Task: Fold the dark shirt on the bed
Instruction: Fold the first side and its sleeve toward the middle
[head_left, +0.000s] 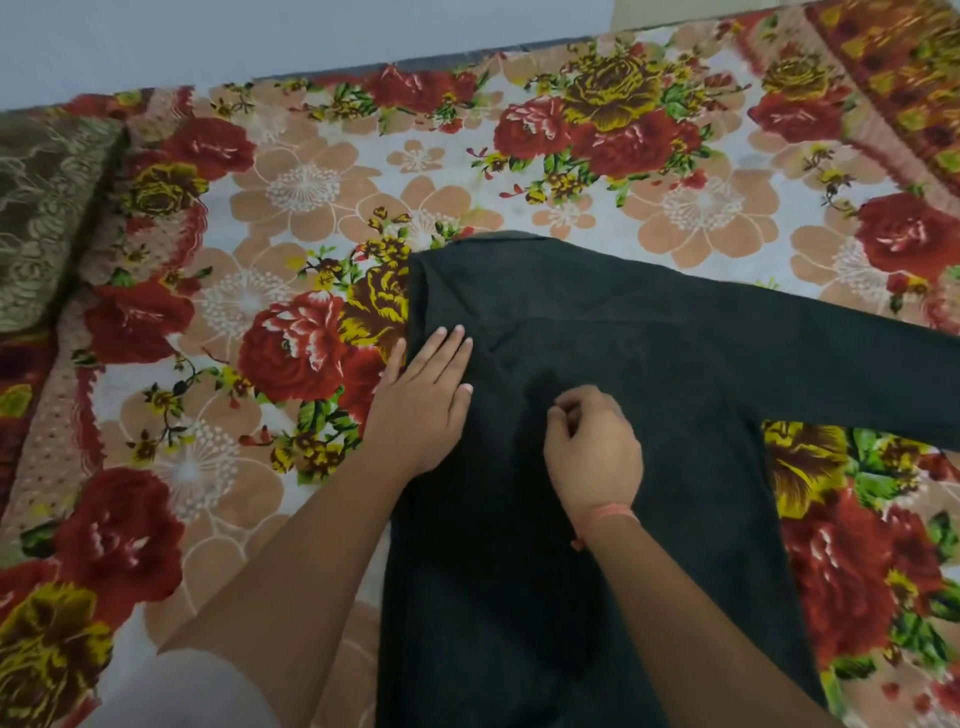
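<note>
Shirt, dark, flat on bed, one sleeve stretched toward 3 o'clock. My left hand flat, fingers released, pressing shirt's 9 o'clock edge. My right hand pinching fabric mid-shirt.

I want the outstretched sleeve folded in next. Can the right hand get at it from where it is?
Probably yes. The right hand rests on the dark shirt, and the sleeve lies flat on the bedsheet just to its right, with nothing on it or between them.
</note>
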